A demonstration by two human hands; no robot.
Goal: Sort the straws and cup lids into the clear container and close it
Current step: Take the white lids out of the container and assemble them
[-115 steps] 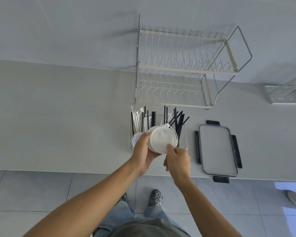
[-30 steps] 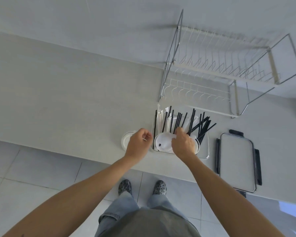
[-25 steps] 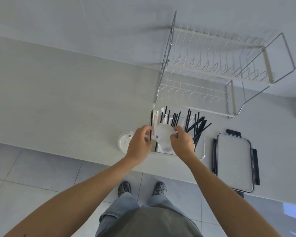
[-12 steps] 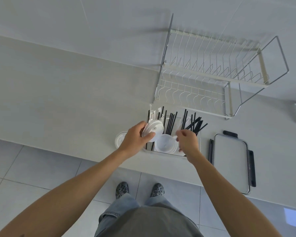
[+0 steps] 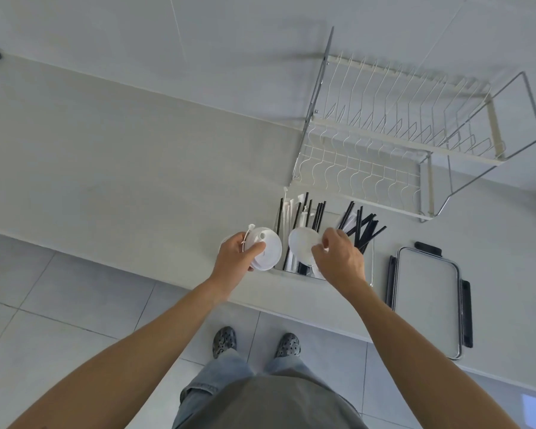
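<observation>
left hand (image 5: 234,257) gripping cup lids (image 5: 265,248), right hand (image 5: 341,258) pinching lid (image 5: 302,246)

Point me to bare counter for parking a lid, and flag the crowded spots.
Free: the wide counter stretch left of the left hand; a narrow strip between the clear container and its container lid. Crowded: inside the container, packed with straws, and under the dish rack behind it.

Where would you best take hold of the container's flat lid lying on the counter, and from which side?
Grip the container lid by its long edges, probably from above: it lies flat, right of the clear container, with black latch flaps standing out along its sides.
</observation>
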